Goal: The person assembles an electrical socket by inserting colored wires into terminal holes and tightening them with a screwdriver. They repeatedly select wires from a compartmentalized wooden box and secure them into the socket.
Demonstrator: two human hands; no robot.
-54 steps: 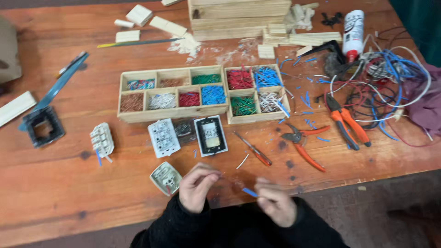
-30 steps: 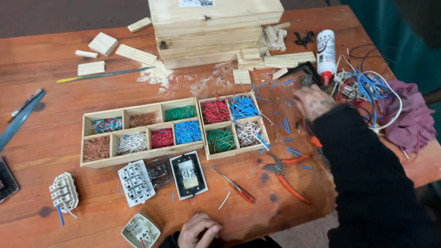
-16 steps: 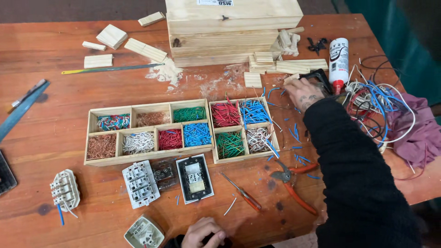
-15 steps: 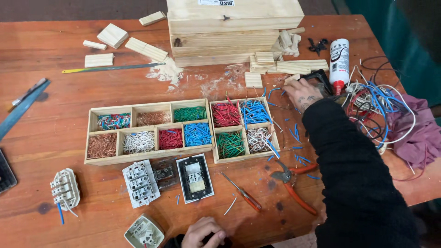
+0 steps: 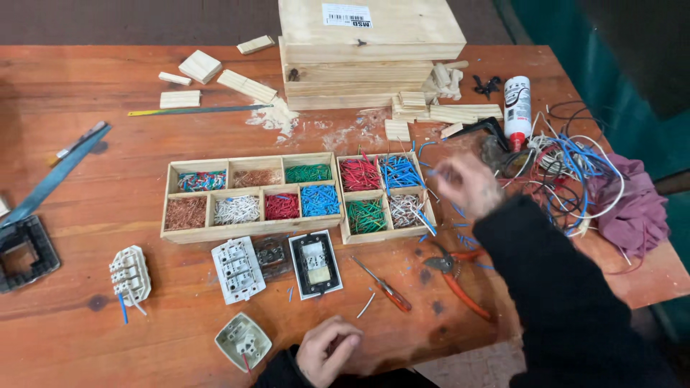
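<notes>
Hands apart, right hand (image 5: pixel 467 185) blurred beside wire tray (image 5: pixel 387 197), grip unclear, left hand (image 5: pixel 327 350) curled empty

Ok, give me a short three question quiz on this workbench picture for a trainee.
1. True or false: the right hand is raised over the table, beside the smaller wooden tray.
2. What lies nearest the left hand? A) white socket part B) glue bottle C) purple cloth
3. Fill in: the pliers have ___ handles.

Key: 1 true; 2 A; 3 orange.
</notes>
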